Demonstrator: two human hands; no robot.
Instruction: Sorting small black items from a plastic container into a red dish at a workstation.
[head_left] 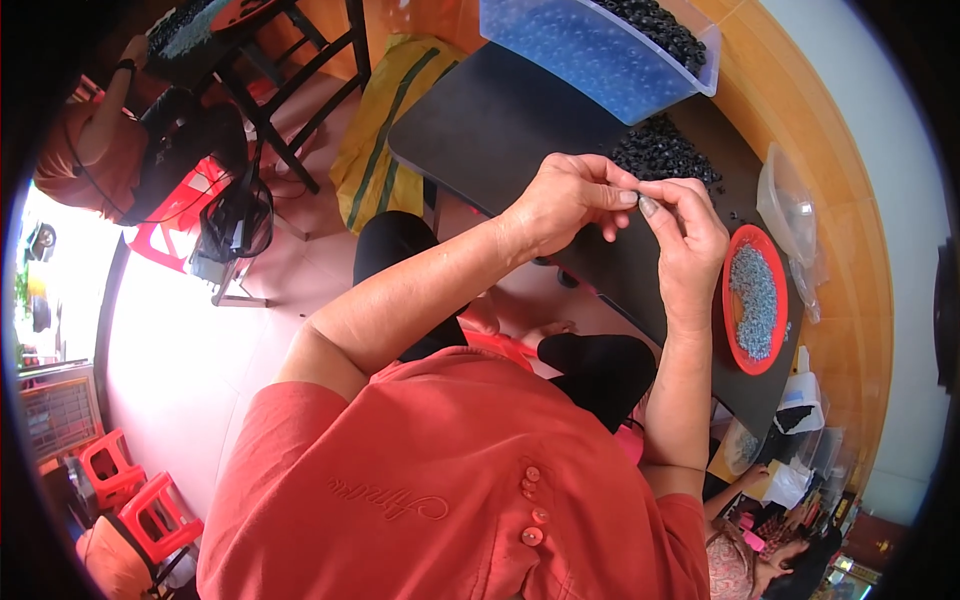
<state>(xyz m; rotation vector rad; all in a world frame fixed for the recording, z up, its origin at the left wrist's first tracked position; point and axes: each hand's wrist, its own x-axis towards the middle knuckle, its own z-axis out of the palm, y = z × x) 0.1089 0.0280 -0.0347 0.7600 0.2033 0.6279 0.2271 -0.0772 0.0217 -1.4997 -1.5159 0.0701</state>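
Both hands meet above the dark table (480, 130), fingertips pinched together. My left hand (580, 200) is closed, thumb against forefinger, on a tiny dark piece that is mostly hidden. From the other side my right hand (690, 235) pinches at the same spot, its thumb and forefinger closed; what it grips is too small to make out. Just beyond the hands lies a heap of small black pieces (665, 150). Right of my right hand rests a red oval tray (728, 300) holding many small grey-blue pieces (757, 300).
A translucent blue bin (590, 65) with black pieces stands at the table's far end. Clear plastic containers (790, 210) lean by the wall. A yellow sack (385, 130) sits left of the table. Other people sit at upper left and lower right. Red stools (160, 515) stand lower left.
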